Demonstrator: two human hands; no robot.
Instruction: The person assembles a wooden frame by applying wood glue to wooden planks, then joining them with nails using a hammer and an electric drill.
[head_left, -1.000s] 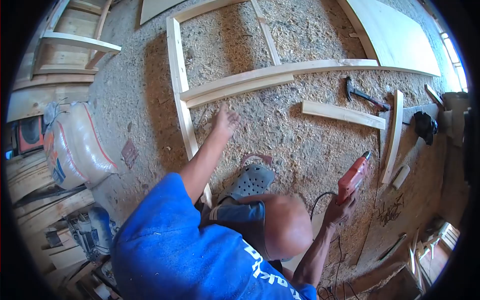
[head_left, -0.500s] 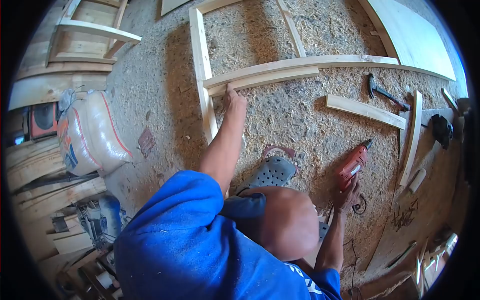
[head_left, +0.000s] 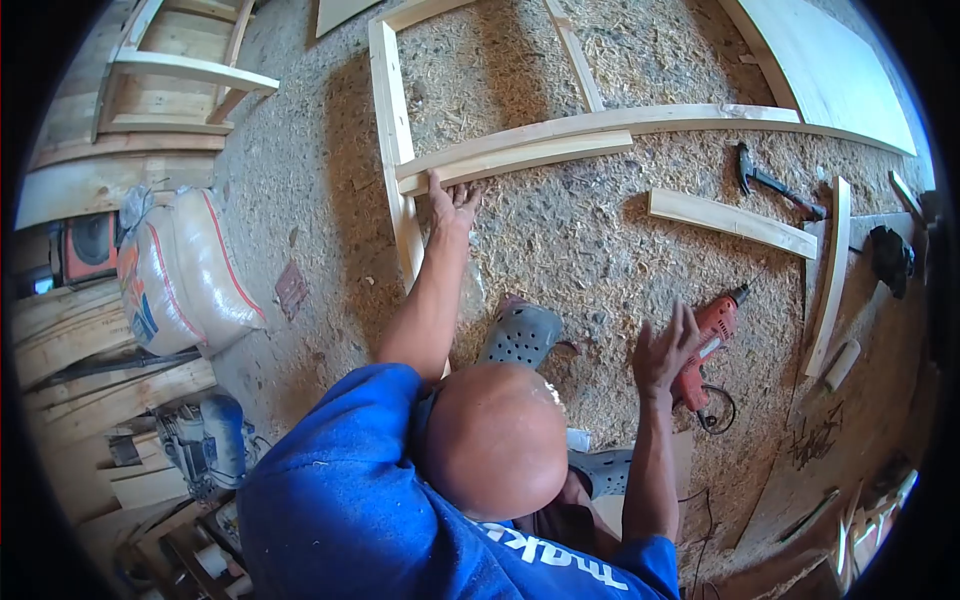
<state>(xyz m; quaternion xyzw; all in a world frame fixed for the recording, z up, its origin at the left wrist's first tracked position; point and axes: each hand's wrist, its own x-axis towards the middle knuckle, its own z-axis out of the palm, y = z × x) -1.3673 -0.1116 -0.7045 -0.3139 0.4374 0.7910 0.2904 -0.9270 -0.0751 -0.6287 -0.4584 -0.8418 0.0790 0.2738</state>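
My left hand [head_left: 453, 208] grips the near edge of a short wooden strip [head_left: 530, 157] close to its left end, thumb up against it and fingers partly tucked beneath. The strip lies along a rail [head_left: 660, 120] of the wooden frame [head_left: 392, 95], meeting the frame's left side piece. My right hand [head_left: 662, 352] is raised with fingers apart, holding nothing, just left of a red power drill [head_left: 714, 330]. That drill rests on the shaving-covered floor, its chuck pointing up and right and its cord curling below.
A hammer [head_left: 775, 183], a loose board [head_left: 732, 224] and an upright-lying slat [head_left: 830, 275] are on the right. A pale panel [head_left: 835, 75] fills the upper right. Stuffed sacks [head_left: 190, 270] and a blue power tool [head_left: 212, 440] stand left. A grey clog [head_left: 522, 335] is below the frame.
My right hand has let go of the drill and lifted away to its left, fingers spreading. My left hand has shifted slightly left along the strip and its fingers have changed position.
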